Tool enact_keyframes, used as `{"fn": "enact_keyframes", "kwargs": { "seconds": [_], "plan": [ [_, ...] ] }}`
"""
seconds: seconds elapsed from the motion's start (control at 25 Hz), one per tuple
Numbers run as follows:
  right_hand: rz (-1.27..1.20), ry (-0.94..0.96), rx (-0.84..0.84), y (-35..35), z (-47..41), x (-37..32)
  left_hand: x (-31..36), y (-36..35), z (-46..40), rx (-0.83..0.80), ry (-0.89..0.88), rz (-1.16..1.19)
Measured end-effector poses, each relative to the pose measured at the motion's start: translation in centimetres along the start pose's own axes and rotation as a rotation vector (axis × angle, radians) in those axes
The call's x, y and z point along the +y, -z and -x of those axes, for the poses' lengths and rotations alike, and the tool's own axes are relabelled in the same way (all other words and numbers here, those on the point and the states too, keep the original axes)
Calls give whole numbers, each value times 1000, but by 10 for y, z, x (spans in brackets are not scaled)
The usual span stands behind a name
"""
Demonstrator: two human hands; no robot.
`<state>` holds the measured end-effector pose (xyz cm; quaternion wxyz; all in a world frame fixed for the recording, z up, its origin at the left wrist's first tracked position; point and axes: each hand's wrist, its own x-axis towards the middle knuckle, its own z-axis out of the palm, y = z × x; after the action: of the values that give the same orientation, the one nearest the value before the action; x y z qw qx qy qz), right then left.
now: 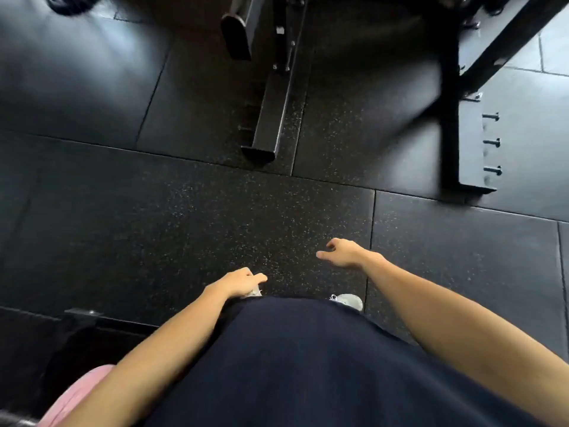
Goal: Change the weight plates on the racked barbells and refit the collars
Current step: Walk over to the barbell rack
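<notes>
I look straight down at a black rubber gym floor. My left hand (238,282) hangs in front of my dark shirt, fingers loosely curled, holding nothing. My right hand (341,252) hangs a little further forward, fingers apart and empty. A dark weight plate (72,4) lies on the floor at the far top left, partly cut off by the frame edge. No barbell or collar shows in this view.
A black steel rack foot (268,118) runs across the floor ahead at centre. A second black frame base (455,124) with several small pegs (492,143) stands at the right. A pink object (77,396) sits at the bottom left. My grey shoe (351,301) shows below.
</notes>
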<state>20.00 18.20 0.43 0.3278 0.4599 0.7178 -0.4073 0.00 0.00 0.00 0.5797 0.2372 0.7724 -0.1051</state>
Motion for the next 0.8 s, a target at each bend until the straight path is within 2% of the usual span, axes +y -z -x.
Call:
{"fn": "enact_keyframes", "kwargs": {
  "seconds": [0.28, 0.64, 0.8],
  "plan": [
    [137, 97, -64, -33, -47, -188, -142, 106, -14, 42, 43, 172],
    [290, 211, -111, 3, -124, -365, -228, 225, -48, 68, 47, 342],
    [363, 239, -144, 31, -191, -454, -257, 323, -80, 113, 62, 401]
  ]
}}
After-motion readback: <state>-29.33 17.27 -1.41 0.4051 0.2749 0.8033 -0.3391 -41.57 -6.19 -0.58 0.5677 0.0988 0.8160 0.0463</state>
